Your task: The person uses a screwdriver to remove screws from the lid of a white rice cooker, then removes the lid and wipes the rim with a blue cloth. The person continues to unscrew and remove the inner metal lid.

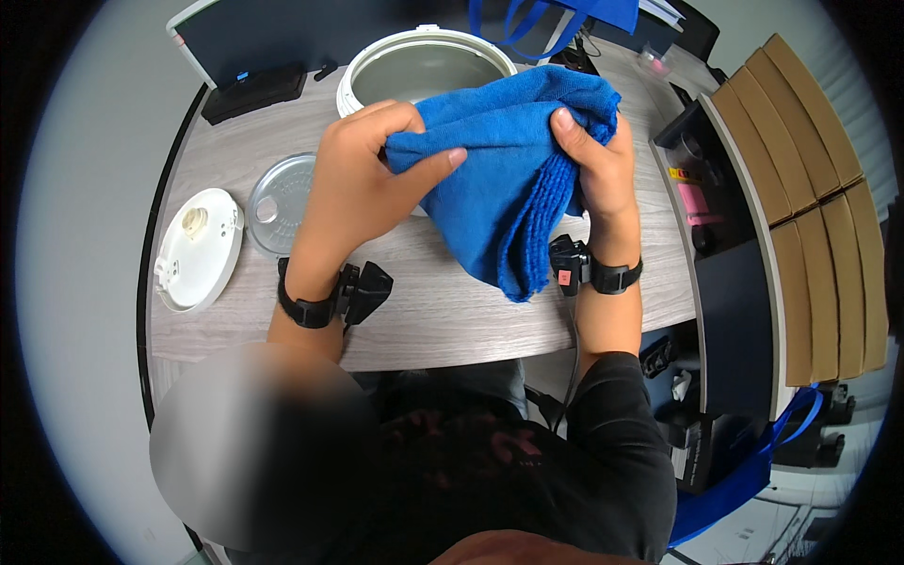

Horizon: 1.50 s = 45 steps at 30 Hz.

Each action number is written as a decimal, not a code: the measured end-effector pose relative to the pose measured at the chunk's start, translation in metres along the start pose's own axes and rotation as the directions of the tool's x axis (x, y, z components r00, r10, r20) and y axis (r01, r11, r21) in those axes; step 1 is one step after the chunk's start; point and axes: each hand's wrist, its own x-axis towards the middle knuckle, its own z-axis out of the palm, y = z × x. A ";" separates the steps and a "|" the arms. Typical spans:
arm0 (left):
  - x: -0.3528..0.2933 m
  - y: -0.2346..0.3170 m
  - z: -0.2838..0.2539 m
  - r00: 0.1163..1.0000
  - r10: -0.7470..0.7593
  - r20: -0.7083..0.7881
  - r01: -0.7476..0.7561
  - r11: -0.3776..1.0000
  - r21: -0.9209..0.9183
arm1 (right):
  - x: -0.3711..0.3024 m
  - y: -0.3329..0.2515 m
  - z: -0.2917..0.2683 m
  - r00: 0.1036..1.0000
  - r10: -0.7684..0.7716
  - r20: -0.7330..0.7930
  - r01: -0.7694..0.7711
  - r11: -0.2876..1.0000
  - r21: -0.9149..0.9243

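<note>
A blue cloth point(508, 160), folded over with a ribbed edge hanging down, is stretched between my two hands above the desk. My left hand point(363, 169) pinches its left corner between thumb and fingers. On the other side my right hand point(598, 155) grips the upper right part, thumb on top. Behind the cloth stands a round white pot point(426, 40) with its top uncovered and a grey inside; the cloth hides its near side. To the left lie a round white lid point(202, 250) with a small knob and a clear-grey disc point(280, 202) beside it.
A black box point(254, 94) stands at the back left against the dark desk panel point(282, 38). Blue bags hang at the back point(603, 14) and lower right point(720, 508). Brown cartons point(805, 141) are stacked right of a shelf unit point(744, 311). Black devices are strapped to both wrists.
</note>
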 end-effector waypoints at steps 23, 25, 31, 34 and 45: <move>0.002 -0.004 -0.009 0.995 0.092 -0.038 -0.099 0.962 -0.255 | 0.003 -0.023 0.005 0.875 -0.474 0.099 0.364 0.509 -0.780; 0.005 -0.014 -0.012 0.985 0.167 -0.045 -0.164 0.984 0.068 | 0.003 -0.026 -0.003 0.905 -0.424 0.040 0.261 0.477 -0.839; 0.002 -0.028 0.002 0.987 0.150 0.065 -0.162 0.941 0.297 | 0.000 -0.025 0.007 0.950 -0.172 0.260 0.311 0.583 -0.751; 0.000 -0.031 0.002 0.979 0.114 0.168 -0.160 0.942 0.295 | 0.000 -0.020 0.015 0.933 -0.100 0.345 0.334 0.598 -0.729; -0.001 -0.038 0.013 0.982 0.154 0.113 -0.180 0.945 0.274 | -0.002 -0.016 0.014 0.953 0.090 0.289 0.213 0.479 -0.851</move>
